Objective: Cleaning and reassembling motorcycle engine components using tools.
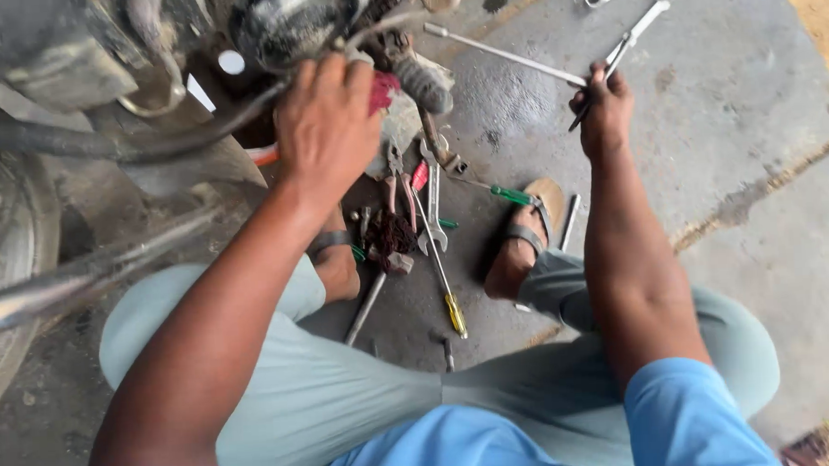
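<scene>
From the head view, your left hand (326, 124) is closed on a cable (145, 143) at the engine (290, 22) while your right hand (605, 110) grips a spanner (633, 32) over the concrete floor (741, 150), so a slipping spanner could scatter the tools (414, 214) between your feet.

floor (757, 102): grey concrete slabs, stained and scuffed, with darker patches
joints (762, 182): cracked seams run slantwise between slabs, filled with sandy dirt
ground beyond (824, 13): tan, bare earth at the upper right edge, and again at the lower right corner
light: flat daylight, soft shadows, no lamp in view
walls: out of view; camera looks straight down
</scene>
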